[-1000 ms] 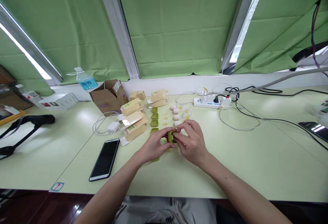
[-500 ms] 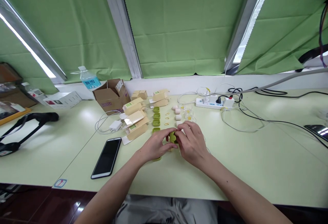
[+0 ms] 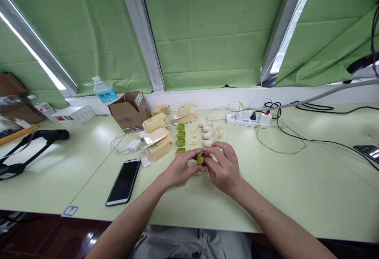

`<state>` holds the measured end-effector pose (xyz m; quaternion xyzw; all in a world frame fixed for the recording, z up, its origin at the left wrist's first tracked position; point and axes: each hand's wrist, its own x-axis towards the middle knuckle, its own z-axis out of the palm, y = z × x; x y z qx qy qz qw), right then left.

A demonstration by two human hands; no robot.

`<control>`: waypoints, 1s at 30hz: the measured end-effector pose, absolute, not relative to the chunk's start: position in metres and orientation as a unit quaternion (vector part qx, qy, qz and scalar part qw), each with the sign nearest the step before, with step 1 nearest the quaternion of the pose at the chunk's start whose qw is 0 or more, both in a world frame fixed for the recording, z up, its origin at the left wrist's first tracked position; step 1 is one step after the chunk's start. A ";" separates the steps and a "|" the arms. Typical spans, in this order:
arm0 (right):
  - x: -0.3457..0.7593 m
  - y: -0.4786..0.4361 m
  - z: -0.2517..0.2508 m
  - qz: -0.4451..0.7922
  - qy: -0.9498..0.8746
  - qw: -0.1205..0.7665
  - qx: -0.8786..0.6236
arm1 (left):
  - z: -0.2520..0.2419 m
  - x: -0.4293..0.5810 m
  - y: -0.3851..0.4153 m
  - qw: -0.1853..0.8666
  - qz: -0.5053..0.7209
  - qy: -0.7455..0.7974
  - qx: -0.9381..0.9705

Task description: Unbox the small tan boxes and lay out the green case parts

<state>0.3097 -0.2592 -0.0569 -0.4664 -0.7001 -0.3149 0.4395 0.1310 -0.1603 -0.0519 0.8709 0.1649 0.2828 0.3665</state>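
Person's L hand (image 3: 177, 170) & R hand (image 3: 224, 168) both pinch green case (image 3: 200, 158) btwn fingertips, right of phone (image 3: 124, 181).

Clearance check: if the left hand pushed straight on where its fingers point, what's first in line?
The small green piece: the left hand points forward and right and its fingertips touch it now. The right hand grips the same piece from the other side, so its fingers likely come next.

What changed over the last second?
Little: the left hand and right hand keep pinching the small green piece; the right fingers shifted slightly, baring more of it. Nothing taken or released. Unmoved: phone, boxes, row of green cups.
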 end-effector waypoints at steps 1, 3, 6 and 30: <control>0.309 -0.259 -0.057 -0.306 -0.700 0.443 -0.470 | -0.053 0.131 -0.160 0.364 0.284 0.165 0.871; 0.309 -0.259 -0.058 -0.299 -0.697 0.445 -0.475 | -0.054 0.131 -0.160 0.356 0.289 0.162 0.874; 0.308 -0.259 -0.058 -0.311 -0.699 0.435 -0.476 | -0.054 0.131 -0.158 0.334 0.288 0.149 0.885; 0.379 -0.146 -0.020 -0.060 -0.693 0.248 -0.675 | -0.046 0.124 -0.128 0.319 0.411 0.306 0.797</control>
